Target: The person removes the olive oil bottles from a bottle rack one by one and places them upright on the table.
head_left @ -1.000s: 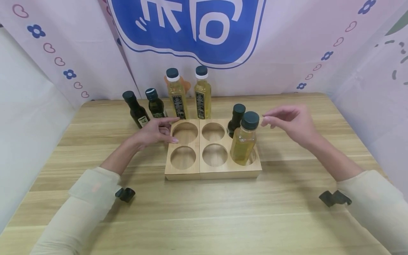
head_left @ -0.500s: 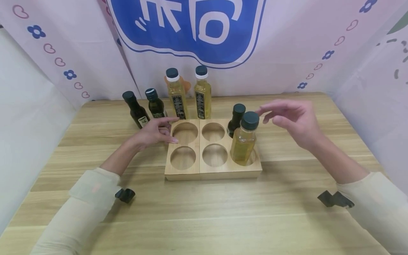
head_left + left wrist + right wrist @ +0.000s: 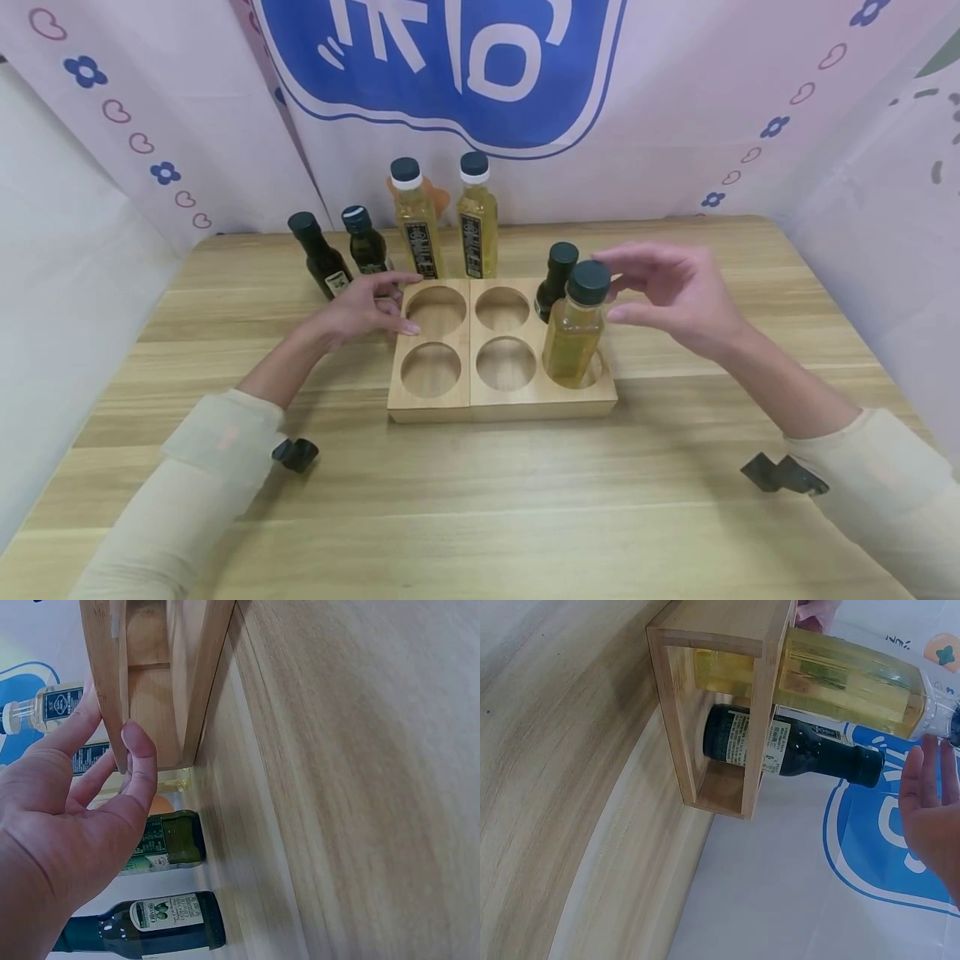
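My left hand (image 3: pixel 365 314) pinches the left end of a light wooden bottle rack (image 3: pixel 468 403) with round holes. In the left wrist view its thumb (image 3: pixel 139 742) and fingers lie around the edge of the rack's upper board. A clear bottle of yellow oil (image 3: pixel 572 342) with a dark green cap stands in the rack's front right hole, leaning slightly. Behind it, a small dark bottle (image 3: pixel 557 282) occupies the back right hole. My right hand (image 3: pixel 678 292) is beside the oil bottle's cap, fingers spread and partly behind it; whether they touch it I cannot tell.
Two dark bottles, one of them a labelled olive oil bottle (image 3: pixel 321 257), stand behind my left hand. Two pale oil bottles, including the right one (image 3: pixel 477 221), stand behind the rack. A printed cloth (image 3: pixel 637 167) hangs along the back of the wooden table (image 3: pixel 480 508).
My right hand has moved from right of the oil bottle, lifted over beside its cap, then come left around it. My left hand and the rack have stayed in place.
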`<state>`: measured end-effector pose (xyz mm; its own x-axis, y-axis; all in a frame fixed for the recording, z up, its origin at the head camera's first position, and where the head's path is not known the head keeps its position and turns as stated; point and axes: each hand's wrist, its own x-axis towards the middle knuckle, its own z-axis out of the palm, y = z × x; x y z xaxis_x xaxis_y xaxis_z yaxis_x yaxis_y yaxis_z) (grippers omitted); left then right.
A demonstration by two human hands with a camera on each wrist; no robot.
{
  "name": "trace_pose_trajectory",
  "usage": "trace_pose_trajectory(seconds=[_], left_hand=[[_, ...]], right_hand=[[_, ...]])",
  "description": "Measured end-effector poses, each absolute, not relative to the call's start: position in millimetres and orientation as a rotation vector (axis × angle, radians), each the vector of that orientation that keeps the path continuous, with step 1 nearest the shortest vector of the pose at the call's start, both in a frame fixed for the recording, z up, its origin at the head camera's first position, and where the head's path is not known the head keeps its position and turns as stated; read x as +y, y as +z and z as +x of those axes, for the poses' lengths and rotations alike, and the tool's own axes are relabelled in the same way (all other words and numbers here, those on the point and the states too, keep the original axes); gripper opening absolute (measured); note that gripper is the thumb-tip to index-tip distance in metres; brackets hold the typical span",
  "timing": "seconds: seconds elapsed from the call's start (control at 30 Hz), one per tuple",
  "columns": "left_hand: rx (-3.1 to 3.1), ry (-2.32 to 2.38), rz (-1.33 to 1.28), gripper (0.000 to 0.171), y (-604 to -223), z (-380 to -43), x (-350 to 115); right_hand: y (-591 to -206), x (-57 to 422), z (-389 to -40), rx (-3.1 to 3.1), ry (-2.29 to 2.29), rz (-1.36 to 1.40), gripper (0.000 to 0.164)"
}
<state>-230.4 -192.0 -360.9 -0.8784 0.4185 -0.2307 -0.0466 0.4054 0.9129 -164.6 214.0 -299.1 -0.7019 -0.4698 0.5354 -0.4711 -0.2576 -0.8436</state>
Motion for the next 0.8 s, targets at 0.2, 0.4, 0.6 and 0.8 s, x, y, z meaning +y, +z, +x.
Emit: trace_pose_trajectory(seconds=[0.2,0.4,0.6,0.8], left_hand=[[2.248,1.466,0.334,0.081,-360,-230,-192],[2.262,1.44,0.353,0.08,-360,-230,-193],[2.279,1.416,0.354,0.08,-359,-230,-193],[2.274,1.422,0.36,0.08,-360,-230,-193]], right_hand=[[-299,211,-164,-1.924,2.151,1.19,0.052],[-300,207,-162,-1.961,2.132,1.135,0.066],[-298,203,-161,-1.992,2.119,1.089,0.062],[-298,201,-161,-1.987,2.126,1.066,0.05]])
